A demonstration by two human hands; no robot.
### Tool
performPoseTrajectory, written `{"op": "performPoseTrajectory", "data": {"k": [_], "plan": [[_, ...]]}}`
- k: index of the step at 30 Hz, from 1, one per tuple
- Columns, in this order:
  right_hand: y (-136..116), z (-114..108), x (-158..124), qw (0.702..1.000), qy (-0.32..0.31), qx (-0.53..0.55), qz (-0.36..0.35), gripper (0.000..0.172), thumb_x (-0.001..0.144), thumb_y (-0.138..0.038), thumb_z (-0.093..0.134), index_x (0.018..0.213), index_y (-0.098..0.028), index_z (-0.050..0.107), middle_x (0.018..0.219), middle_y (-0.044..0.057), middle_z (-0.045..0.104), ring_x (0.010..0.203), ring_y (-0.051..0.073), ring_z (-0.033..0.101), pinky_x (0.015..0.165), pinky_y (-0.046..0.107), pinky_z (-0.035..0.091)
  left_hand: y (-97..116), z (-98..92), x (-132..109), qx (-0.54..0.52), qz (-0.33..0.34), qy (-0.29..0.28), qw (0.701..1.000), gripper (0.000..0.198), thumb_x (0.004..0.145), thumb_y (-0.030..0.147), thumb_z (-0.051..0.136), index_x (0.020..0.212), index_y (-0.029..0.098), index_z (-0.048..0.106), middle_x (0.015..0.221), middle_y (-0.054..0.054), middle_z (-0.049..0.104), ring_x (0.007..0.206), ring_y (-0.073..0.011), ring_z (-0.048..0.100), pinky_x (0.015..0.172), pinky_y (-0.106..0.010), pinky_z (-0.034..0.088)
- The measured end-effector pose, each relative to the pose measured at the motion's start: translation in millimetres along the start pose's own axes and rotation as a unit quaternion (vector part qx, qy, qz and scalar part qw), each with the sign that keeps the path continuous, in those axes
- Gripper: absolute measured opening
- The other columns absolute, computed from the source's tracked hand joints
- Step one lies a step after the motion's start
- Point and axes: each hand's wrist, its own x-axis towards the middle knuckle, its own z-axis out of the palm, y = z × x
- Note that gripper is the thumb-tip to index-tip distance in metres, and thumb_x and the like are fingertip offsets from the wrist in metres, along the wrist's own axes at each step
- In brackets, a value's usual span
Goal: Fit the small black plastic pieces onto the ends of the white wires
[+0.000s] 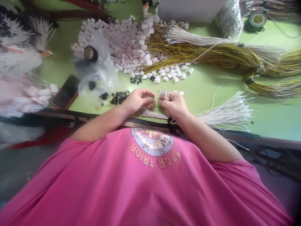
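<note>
My right hand (174, 105) is closed around a bunch of white wires (164, 95) whose metal-tipped ends stick up beside its thumb. Just left of those tips, my left hand (141, 99) has thumb and forefinger pinched together on a small dark piece (153, 97), too small to make out well. Small black parts (119, 97) lie in a heap beside my left wrist. A bundle of white wires (225, 113) fans out on the green table to the right of my right hand, and more thin wire ends (154, 114) lie below my hands.
White connectors (127, 40) are heaped at the back, with yellow-green wires (211, 59) to their right. A black tape roll (91, 53) sits on a clear plastic bag (100, 72); a phone (70, 92) lies left. Another tape roll (257, 20) and a white box (190, 9) are behind.
</note>
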Motion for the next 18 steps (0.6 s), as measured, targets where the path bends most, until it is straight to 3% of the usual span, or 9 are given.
{"op": "performPoseTrajectory", "data": {"k": [8, 18], "plan": [[-1.5, 0.9, -0.2, 0.997, 0.018, -0.071, -0.038, 0.007, 0.062, -0.02, 0.057, 0.062, -0.013, 0.054, 0.055, -0.003, 0.047, 0.053, 0.007, 0.041, 0.05, 0.023, 0.031, -3.0, -1.6, 1.1, 0.004, 0.018, -0.003, 1.0, 0.011, 0.076, 0.009, 0.063, 0.087, 0.009, 0.062, 0.07, -0.002, 0.067, 0.055, -0.0064, 0.06, 0.059, -0.021, 0.05], [-3.0, 1.6, -1.8, 0.991, 0.037, -0.118, -0.057, 0.009, 0.061, -0.019, 0.054, 0.056, -0.015, 0.048, 0.052, -0.004, 0.042, 0.052, 0.007, 0.038, 0.049, 0.022, 0.031, 0.4, 2.5, -1.8, 0.051, 0.012, 0.015, 0.998, 0.013, 0.072, 0.011, 0.066, 0.085, 0.009, 0.064, 0.063, 0.0, 0.065, 0.052, -0.0065, 0.058, 0.058, -0.022, 0.049]]}}
